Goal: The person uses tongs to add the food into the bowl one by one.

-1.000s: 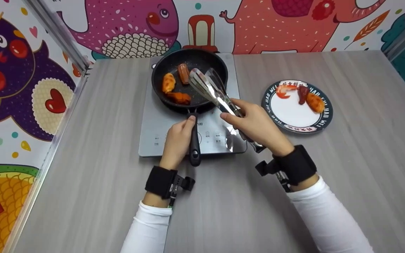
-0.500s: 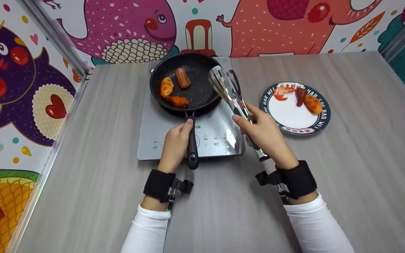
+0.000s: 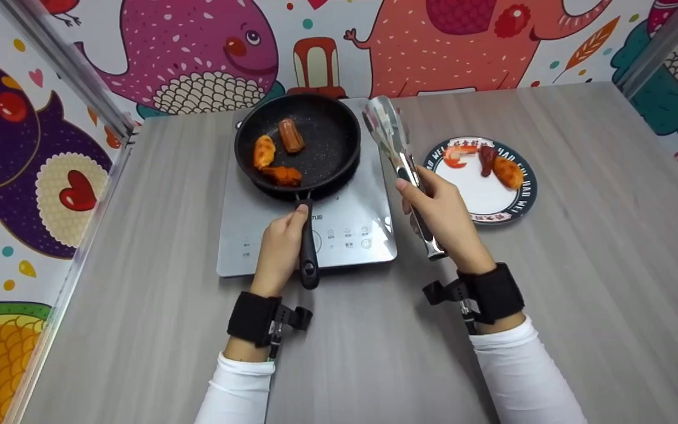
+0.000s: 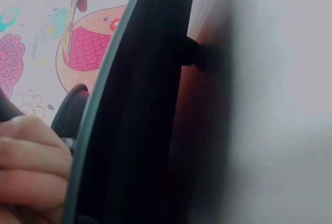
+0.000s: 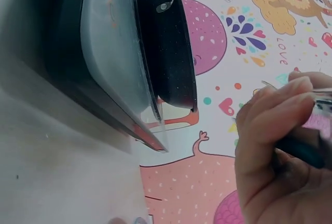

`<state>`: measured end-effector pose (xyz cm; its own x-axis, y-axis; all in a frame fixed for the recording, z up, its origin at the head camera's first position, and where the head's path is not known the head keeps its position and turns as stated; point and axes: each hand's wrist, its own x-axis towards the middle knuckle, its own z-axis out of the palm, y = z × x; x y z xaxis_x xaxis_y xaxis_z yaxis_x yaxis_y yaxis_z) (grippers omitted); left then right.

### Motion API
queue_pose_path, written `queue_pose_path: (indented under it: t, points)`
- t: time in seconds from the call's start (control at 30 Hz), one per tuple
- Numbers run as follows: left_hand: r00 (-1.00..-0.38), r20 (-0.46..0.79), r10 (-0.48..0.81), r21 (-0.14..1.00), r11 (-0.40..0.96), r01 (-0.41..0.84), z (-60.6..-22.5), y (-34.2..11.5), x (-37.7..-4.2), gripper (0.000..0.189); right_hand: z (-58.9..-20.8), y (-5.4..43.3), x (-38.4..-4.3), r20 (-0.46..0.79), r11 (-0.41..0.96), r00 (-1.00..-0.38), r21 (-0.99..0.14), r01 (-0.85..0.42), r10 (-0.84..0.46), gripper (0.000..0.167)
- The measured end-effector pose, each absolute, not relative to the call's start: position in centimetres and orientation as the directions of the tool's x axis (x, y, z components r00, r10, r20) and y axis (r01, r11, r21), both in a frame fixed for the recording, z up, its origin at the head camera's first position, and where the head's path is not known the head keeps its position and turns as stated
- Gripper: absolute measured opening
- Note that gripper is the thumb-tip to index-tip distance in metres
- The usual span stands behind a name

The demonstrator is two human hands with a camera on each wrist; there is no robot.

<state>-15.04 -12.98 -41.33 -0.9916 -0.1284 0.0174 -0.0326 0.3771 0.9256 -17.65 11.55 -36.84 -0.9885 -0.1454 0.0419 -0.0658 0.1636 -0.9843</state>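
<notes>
My left hand (image 3: 280, 250) grips the black handle (image 3: 308, 259) of a frying pan (image 3: 333, 141) on a silver induction cooker (image 3: 351, 235). Three pieces of food lie in the pan's left half: a scored brown sausage piece (image 3: 291, 135), a golden wing-like piece (image 3: 264, 152) and an orange-red piece (image 3: 282, 175). Metal food tongs (image 3: 396, 138) are held in my right hand (image 3: 445, 212), pointing away from me beside the cooker's right edge. Nothing shows between the tongs' tips. In the right wrist view, curled fingers (image 5: 275, 115) wrap the tongs.
Right of the tongs, a dark-rimmed white plate (image 3: 483, 194) bears a shrimp (image 3: 458, 156), a dark red piece (image 3: 487, 160) and a golden-brown piece (image 3: 508, 172). Cartoon-printed walls (image 3: 198, 47) bound the grey wood-grain table (image 3: 150, 235) at the back and left.
My right hand has carried the tongs from over the pan to the right, past the cooker's edge. The left hand keeps its grip on the handle, and the food pieces stay in place.
</notes>
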Motion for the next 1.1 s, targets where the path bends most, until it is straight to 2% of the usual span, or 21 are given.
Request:
queue_pose_path:
  t: [0.3, 0.63, 0.9, 1.1]
  points:
    - [-0.991, -0.003, -0.137, 0.925, 0.375, -0.055, -41.4, -13.2, -14.8, 0.051, -37.9, 12.0, -18.4, 0.003, -0.169, -0.997, -0.986, 0.010, -0.077, 0.040]
    - [-0.990, 0.002, -0.138, 0.932, 0.360, -0.048, -41.4, -13.3, -14.8, 0.051, -38.7, 14.4, -19.6, -0.135, -0.476, -0.989, -0.867, 0.150, -0.064, 0.043]
    - [-0.991, 0.006, -0.131, 0.933, 0.358, -0.042, -41.3, -13.3, -14.9, 0.051, -39.9, 15.0, -20.3, -0.182, -0.771, -0.948, -0.551, 0.319, -0.262, 0.038]
    - [-0.993, 0.007, -0.121, 0.930, 0.366, -0.038, -41.3, -13.1, -15.0, 0.052, -40.5, 15.9, -20.6, -0.191, -0.878, -0.936, -0.331, 0.345, -0.295, 0.040]
